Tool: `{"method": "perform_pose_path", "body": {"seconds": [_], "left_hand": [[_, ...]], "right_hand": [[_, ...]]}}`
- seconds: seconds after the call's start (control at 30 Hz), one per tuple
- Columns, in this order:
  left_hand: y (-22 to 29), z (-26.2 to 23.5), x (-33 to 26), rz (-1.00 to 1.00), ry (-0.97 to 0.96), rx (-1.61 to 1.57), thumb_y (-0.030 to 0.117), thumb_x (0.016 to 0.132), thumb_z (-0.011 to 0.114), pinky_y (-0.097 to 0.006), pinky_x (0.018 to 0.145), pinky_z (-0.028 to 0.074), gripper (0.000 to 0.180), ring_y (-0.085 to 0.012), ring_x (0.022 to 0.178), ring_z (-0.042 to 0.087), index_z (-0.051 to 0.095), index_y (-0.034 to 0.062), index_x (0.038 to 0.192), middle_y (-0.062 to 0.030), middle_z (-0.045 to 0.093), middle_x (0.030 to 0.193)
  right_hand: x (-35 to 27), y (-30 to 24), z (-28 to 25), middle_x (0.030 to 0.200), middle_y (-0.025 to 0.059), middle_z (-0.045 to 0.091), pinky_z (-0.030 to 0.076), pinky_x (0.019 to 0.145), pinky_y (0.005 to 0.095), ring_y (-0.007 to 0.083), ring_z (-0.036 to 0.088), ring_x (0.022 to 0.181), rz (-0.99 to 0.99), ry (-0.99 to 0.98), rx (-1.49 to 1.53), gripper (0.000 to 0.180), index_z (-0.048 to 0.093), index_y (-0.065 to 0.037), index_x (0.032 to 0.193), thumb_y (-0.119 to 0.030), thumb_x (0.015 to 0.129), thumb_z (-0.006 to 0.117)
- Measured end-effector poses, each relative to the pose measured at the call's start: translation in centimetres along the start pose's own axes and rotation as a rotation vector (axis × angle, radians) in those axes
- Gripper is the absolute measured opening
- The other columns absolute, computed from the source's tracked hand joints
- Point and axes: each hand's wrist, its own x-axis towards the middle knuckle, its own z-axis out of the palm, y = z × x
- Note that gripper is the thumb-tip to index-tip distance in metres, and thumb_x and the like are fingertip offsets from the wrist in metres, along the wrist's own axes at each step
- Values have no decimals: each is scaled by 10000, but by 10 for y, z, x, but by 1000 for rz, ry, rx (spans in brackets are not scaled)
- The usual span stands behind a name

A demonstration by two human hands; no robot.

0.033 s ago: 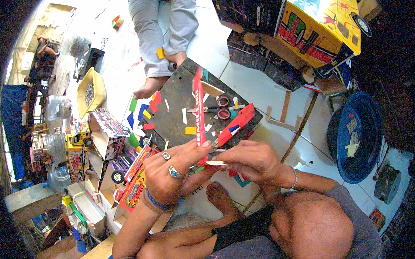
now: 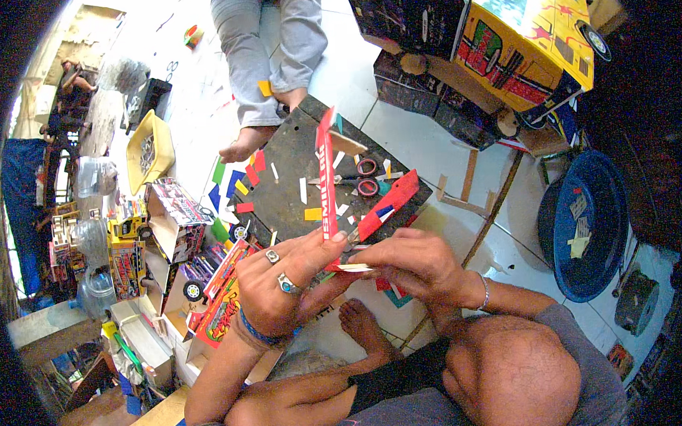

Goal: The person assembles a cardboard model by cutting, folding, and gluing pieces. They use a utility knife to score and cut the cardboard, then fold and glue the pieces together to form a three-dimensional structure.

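My left hand (image 2: 283, 282), with rings on two fingers, is closed round the lower part of a red-covered wooden frame piece (image 2: 327, 176) with white lettering. This piece stands up from my grip, and a bare wooden strip (image 2: 347, 143) juts from its upper end. My right hand (image 2: 414, 267) is closed in a pinch at the frame's near end, where a pale edge (image 2: 354, 268) shows between the hands. Beyond them, red-handled scissors (image 2: 366, 187) lie on a dark board (image 2: 281, 207) among small coloured cuttings. Another red strip (image 2: 389, 204) rests at the board's right edge.
Another person's grey-trousered legs (image 2: 268, 58) and bare feet are at the board's far side. Toy trucks (image 2: 224, 315) crowd the left, near a yellow tray (image 2: 149, 152). A large yellow toy truck (image 2: 519, 41) stands far right, with a blue basin (image 2: 593, 227) nearer.
The frame piece's upper end, blurred before, is now sharp and has shifted slightly. Both hands keep nearly the same place and grip.
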Motion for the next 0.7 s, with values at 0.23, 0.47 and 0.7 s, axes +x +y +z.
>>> {"method": "perform_pose_path", "body": {"seconds": [0.23,0.47,0.7], "left_hand": [[-7,-1,1,-57,-14,-82,191,699,919,-340,749,620,547,-260,898,763,698,72,1186,-137,760,1050],[3,3,2,-594,-6,-788,87,835,826,-342,883,576,612,-223,1080,703,563,30,1386,-157,711,1206],[-7,2,4,-1065,170,-1291,243,1006,659,-392,866,598,481,-266,1060,694,368,34,1327,-182,685,1169]], "right_hand": [[9,1,-4,1010,63,750,532,725,350,227,718,844,-17,36,-10,247,712,-123,1149,-159,905,731],[12,-5,-17,968,108,736,563,757,383,285,728,883,147,71,49,196,694,-69,1141,-157,967,668],[11,-8,-20,933,105,725,560,748,346,234,720,835,214,44,149,180,679,-47,1131,-162,997,638]]}}
